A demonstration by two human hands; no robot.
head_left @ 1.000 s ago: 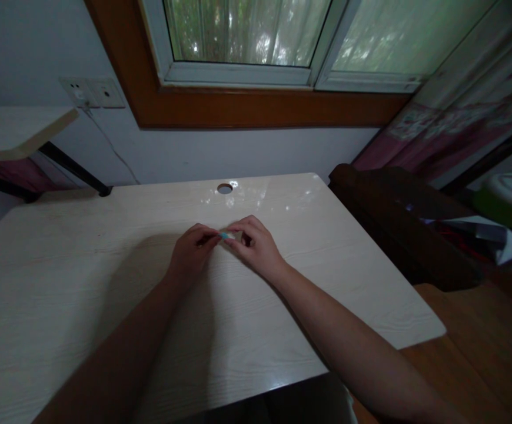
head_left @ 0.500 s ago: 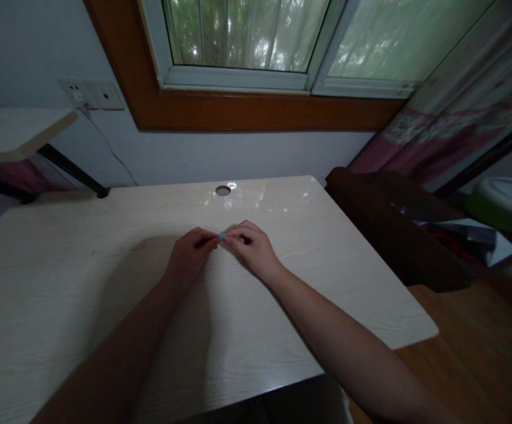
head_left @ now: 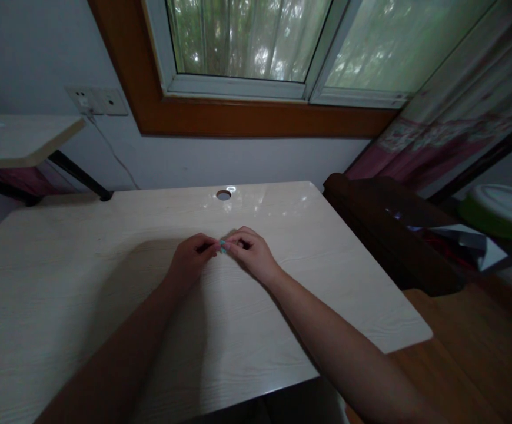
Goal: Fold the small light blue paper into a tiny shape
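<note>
Two bare hands meet at mid-table, seen from the head camera through which I work. The left hand point(head_left: 189, 257) is narrowed to a fingertip pinch on a small turquoise piece point(head_left: 223, 247); the right hand point(head_left: 256, 256) pinches the same piece from the opposite side. The piece lies between the two sets of fingertips, which hide so much of it that I cannot tell its kind, nor whether it touches the pale wood-grain table point(head_left: 326, 300) beneath.

Beyond the hands, near the table's far edge, I note a round hole point(head_left: 223, 196). At the far left, a raised shelf point(head_left: 17, 141) stands on black supports point(head_left: 79, 175), the nearest obstruction on that side. Behind it, a white cable point(head_left: 115, 154) runs down from a wall socket point(head_left: 96, 101). A window point(head_left: 238, 47) in a brown wooden surround point(head_left: 260, 121) fills the upper middle. To the right I make out a patterned curtain point(head_left: 395, 144), dark wooden furniture point(head_left: 362, 229) beside the table, and a green container with a pale lid point(head_left: 498, 213).
</note>
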